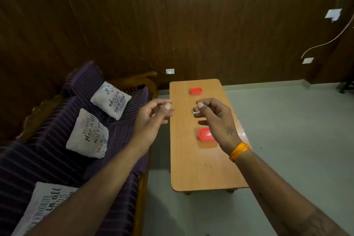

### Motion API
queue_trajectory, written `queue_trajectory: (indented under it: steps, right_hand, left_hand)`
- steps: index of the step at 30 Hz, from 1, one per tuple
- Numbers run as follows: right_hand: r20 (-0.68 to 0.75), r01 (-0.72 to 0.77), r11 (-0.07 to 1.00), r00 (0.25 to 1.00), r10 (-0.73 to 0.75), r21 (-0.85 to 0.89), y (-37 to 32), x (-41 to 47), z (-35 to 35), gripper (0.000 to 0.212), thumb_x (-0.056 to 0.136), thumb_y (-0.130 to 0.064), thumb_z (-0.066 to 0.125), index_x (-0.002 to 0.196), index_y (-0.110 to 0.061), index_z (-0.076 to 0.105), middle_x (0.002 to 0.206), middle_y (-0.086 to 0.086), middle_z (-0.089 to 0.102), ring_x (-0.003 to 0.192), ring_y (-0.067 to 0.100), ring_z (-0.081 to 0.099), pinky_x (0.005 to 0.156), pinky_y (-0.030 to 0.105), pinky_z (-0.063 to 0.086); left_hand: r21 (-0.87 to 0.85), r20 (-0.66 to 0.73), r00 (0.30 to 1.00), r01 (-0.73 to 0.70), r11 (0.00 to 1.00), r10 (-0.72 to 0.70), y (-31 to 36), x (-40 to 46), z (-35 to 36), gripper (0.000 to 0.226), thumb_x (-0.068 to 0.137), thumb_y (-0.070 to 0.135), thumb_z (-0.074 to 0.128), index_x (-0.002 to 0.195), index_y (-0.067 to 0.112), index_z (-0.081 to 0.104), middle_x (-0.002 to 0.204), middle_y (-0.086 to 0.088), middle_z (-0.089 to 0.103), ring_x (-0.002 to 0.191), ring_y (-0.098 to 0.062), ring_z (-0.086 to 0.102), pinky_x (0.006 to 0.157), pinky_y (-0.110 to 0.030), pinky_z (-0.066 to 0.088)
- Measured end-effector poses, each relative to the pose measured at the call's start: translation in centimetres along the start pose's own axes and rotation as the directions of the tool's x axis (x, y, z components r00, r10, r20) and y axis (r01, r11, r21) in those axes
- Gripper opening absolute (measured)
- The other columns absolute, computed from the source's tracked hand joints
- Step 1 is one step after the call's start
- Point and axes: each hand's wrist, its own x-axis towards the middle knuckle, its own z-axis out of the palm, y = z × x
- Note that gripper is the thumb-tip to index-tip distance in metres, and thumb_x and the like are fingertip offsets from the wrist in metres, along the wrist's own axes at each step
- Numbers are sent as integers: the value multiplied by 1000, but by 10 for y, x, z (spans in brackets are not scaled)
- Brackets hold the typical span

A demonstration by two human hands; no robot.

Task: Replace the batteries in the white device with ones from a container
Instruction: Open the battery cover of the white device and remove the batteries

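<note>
Two red-lidded containers stand on a long wooden table: a near one partly hidden by my right hand, and a far one toward the table's back end. A small white device lies between them, mostly hidden behind my right fingers. My right hand hovers above the table with fingers loosely curled, holding nothing that I can see. My left hand is raised off the table's left edge, fingers loosely curled, empty.
A purple striped sofa with wooden arms runs along the left, carrying three printed cushions. Dark wood panelling backs the room. Pale floor lies right of the table. An orange thread band circles my right wrist.
</note>
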Motion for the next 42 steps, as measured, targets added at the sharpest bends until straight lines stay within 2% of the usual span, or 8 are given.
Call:
queue_trajectory:
  steps: [6, 16, 20, 25, 30, 33, 42]
  right_hand:
    - [4, -95, 995, 995, 95, 26, 33, 80, -16, 20, 105, -32, 60, 108, -16, 72, 105, 3, 77, 98, 20, 76, 89, 50, 65]
    - [5, -185, 982, 983, 185, 28, 90, 190, -15, 21, 106, -30, 60, 111, -13, 71, 106, 8, 77, 99, 23, 75, 89, 50, 63]
    - [-37, -234, 971, 971, 236, 39, 114, 230, 4, 20, 106, -29, 61, 110, -14, 72, 104, 8, 78, 98, 25, 76, 88, 51, 63]
    - [-135, -276, 960, 950, 281, 55, 137, 284, 39, 21, 106, -30, 60, 109, -14, 73, 103, 8, 78, 98, 26, 76, 89, 54, 62]
    - [-272, -304, 950, 911, 310, 68, 148, 343, 75, 21, 106, -30, 60, 107, -14, 73, 100, 7, 79, 96, 27, 76, 86, 54, 62]
    - [-334, -305, 949, 889, 313, 78, 152, 372, 95, 21, 106, -31, 60, 108, -15, 73, 99, 7, 79, 95, 26, 77, 85, 52, 63]
    - [-420, -351, 929, 830, 367, 119, 178, 401, 116, 22, 107, -32, 58, 109, -17, 74, 100, 7, 78, 96, 26, 76, 85, 54, 64]
  left_hand:
    - [-22, -36, 998, 49, 999, -49, -21, 77, 27, 50, 88, 53, 63, 122, 16, 72, 113, -2, 81, 104, -17, 77, 91, -43, 63]
    - [-67, -13, 990, 136, 988, -137, -88, 194, 60, 56, 88, 53, 64, 124, 11, 71, 115, -6, 80, 105, -21, 77, 89, -45, 61]
    - [-57, 33, 983, 180, 982, -179, -121, 242, 57, 44, 95, 41, 61, 124, 10, 71, 114, -5, 80, 105, -20, 77, 92, -48, 61]
    - [-64, 138, 970, 210, 976, -200, -158, 321, 44, 40, 96, 40, 61, 122, 12, 72, 112, -3, 81, 104, -21, 77, 95, -53, 60]
    - [-46, 275, 940, 222, 974, -201, -179, 410, 27, 32, 95, 42, 61, 115, 20, 74, 108, 2, 81, 101, -18, 77, 92, -48, 61]
    - [-22, 361, 909, 231, 973, -208, -192, 450, 18, 34, 95, 42, 60, 116, 19, 73, 108, 3, 81, 101, -19, 77, 91, -46, 62]
    - [-9, 472, 849, 275, 961, -238, -218, 497, 22, 38, 94, 41, 61, 119, 16, 74, 107, 3, 82, 102, -20, 78, 88, -41, 63]
